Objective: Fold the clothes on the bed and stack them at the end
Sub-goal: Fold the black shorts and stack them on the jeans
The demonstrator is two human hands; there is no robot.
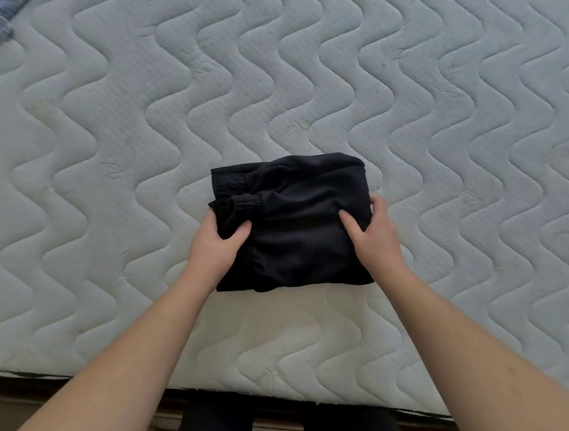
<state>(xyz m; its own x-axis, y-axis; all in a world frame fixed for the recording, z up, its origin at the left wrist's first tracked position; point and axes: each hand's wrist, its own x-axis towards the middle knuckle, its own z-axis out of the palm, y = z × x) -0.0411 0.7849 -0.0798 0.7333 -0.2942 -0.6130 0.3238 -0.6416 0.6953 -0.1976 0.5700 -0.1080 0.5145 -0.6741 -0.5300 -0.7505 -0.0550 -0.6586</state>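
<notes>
A black garment (292, 223) lies folded into a small bundle on the bed (111, 131), near the near edge and about in the middle. It looks soft and floppy, and probably light. It has a few layers, and two gathered cuffs poke out on the left side. The left hand (217, 243) has its grip on the left edge, thumb on top and fingers tucked under. The right hand (373, 231) has its grip on the right edge in the same way. Soft cloth like this can slide open if you lift it by one corner. So it seems best to hold both sides, with fingers under all the layers. A bluish cloth (1, 15) lies far off at the left edge of the bed
</notes>
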